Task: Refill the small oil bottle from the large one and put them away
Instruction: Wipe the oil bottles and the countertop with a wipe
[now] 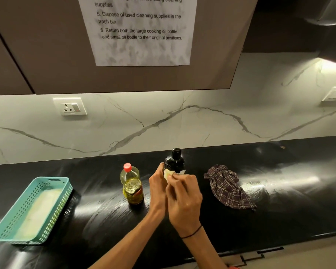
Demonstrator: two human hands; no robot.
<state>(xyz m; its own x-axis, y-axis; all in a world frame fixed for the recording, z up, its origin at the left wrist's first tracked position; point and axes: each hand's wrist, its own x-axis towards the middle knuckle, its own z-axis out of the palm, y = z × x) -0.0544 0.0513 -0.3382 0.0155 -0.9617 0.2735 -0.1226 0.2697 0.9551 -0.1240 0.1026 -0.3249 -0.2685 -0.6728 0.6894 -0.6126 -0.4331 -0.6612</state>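
Note:
A clear plastic oil bottle with a red cap stands upright on the black counter, partly filled with yellow oil. Just right of it stands a dark bottle with a black cap. My left hand grips the dark bottle's left side. My right hand pinches a small pale wad, tissue or cloth, and presses it against the front of that bottle. Both hands hide the bottle's lower body.
A teal perforated basket with a pale liner lies at the left of the counter. A crumpled dark checked cloth lies to the right of the bottles. Wall cabinets with a taped instruction sheet hang above the marble backsplash.

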